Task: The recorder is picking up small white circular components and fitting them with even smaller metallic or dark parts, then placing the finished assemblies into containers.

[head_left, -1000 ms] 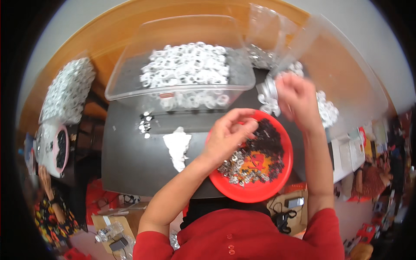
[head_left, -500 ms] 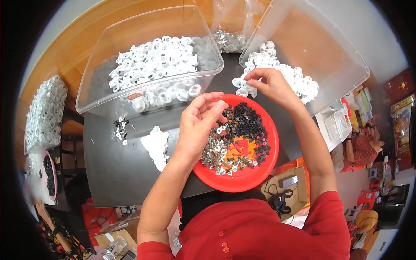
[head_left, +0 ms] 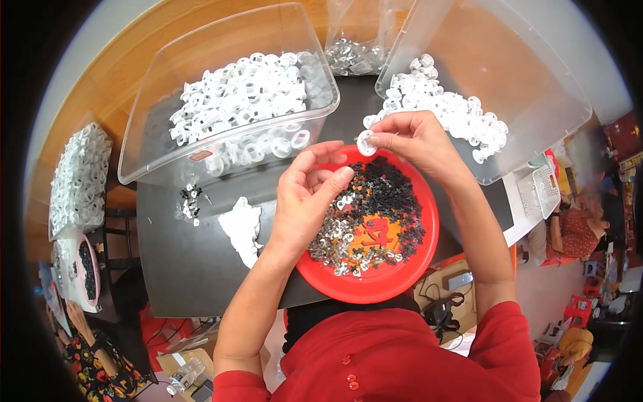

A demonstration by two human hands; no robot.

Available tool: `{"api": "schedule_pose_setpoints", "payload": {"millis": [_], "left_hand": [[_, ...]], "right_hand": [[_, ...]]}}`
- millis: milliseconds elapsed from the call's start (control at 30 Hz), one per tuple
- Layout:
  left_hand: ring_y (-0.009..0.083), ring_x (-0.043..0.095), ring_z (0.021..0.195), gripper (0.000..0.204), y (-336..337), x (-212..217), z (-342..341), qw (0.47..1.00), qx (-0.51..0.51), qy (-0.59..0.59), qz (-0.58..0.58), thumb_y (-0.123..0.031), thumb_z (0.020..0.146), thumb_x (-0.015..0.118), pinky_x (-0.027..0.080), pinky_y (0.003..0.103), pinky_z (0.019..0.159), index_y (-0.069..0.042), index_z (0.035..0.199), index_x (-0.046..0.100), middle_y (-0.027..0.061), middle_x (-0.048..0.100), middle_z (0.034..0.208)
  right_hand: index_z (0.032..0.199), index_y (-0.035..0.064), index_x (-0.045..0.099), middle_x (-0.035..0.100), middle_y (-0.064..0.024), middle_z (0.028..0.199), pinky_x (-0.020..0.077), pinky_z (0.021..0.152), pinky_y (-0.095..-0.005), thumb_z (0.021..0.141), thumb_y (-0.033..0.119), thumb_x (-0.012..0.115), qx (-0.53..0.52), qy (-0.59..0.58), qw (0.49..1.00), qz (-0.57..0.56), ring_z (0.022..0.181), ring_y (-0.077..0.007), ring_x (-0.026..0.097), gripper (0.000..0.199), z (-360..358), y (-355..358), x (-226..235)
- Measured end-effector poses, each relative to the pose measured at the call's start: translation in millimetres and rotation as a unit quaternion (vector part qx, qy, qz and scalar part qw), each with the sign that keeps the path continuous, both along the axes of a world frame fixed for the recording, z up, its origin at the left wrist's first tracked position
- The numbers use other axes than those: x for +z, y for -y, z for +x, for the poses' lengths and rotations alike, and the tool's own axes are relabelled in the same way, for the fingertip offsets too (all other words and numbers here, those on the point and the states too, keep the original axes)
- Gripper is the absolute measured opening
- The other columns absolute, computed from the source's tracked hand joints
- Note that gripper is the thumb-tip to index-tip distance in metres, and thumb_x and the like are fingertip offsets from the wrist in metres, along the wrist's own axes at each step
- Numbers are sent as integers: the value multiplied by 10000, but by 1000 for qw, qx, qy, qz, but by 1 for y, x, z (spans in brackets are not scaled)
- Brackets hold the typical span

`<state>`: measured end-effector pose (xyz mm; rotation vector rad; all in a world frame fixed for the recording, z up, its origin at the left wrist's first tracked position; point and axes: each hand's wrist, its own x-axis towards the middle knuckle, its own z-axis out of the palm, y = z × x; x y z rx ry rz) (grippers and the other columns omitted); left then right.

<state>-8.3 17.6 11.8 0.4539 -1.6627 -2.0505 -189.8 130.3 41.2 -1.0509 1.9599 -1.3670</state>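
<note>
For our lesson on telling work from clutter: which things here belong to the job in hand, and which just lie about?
In use:
right hand pinching a white ring
left hand over the red bowl
small black pieces and metal pieces in it
two clear tubs of white rings

Lying about:
crumpled white cloth
loose parts on the dark table
white basket

Bin label (head_left: 200, 155): small red-and-white oval sticker, front wall of left clear bin (head_left: 167, 87).
Bag (head_left: 355, 47): clear plastic, between bins.
</note>
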Motion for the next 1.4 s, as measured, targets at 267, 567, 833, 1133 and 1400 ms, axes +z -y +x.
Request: {"api": "schedule_pose_setpoints", "payload": {"millis": [267,567,833,1133,1400], "left_hand": [[105,642,837,408,2,-2,-3,999,5,-31,10,2,854,661,530,242,804,34,1238,529,103,678,970],[179,656,988,320,-1,7,-4,996,-53,2,69,-1,876,630,555,275,798,33,1183,549,145,678,1048],[127,615,860,387,8,-2,-3,998,4,15,64,-103,871,650,518,262,782,23,1220,541,90,627,1068],[135,522,763,491,10,10,0,987,1,-16,158,-222,896,520,444,266,720,62,1290,443,60,581,956],[168,522,783,517,13,12,6,980,-22,-52,193,-227,859,547,443,273,725,66,1274,452,103,576,995]], "right_hand": [[937,-27,667,658,-37,695,340,438,-177,819,114,715,60,165,984,-9,481,-26,468,190,22,8,9],[979,-39,674,656,-43,730,343,451,-170,879,145,647,102,196,975,-37,490,-23,453,211,15,-5,-2],[878,-10,691,665,-93,724,493,595,-316,816,137,655,51,-79,995,-36,617,-174,615,163,-4,-12,-13],[842,46,677,628,-136,830,495,716,-415,778,126,645,181,-260,948,-36,800,-327,620,107,14,-12,-21],[914,88,662,592,-60,886,450,779,-368,798,125,671,257,-367,893,-42,842,-266,577,122,29,-5,-30]]}}
